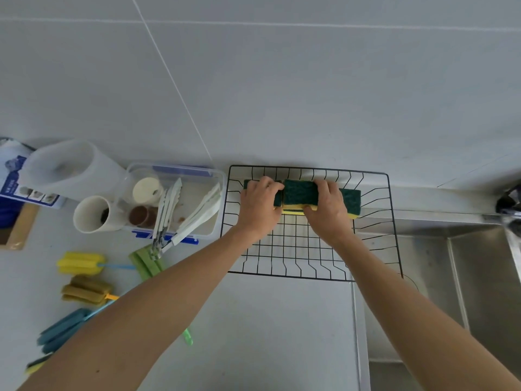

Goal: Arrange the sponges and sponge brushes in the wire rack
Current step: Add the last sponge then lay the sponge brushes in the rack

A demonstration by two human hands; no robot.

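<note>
Reaching into the black wire rack [310, 266] from the head view, both hands work along its far side, where green-topped yellow sponges [298, 193] stand in a row by the wall. The left hand [260, 206] presses on the left sponge; the right hand [327, 210] grips the middle one, fingers curled over its green top. Left on the grey counter [267, 320] lie a yellow sponge brush [80, 262], an olive one [86, 289] and a blue one [63, 330], well apart from the rack.
</note>
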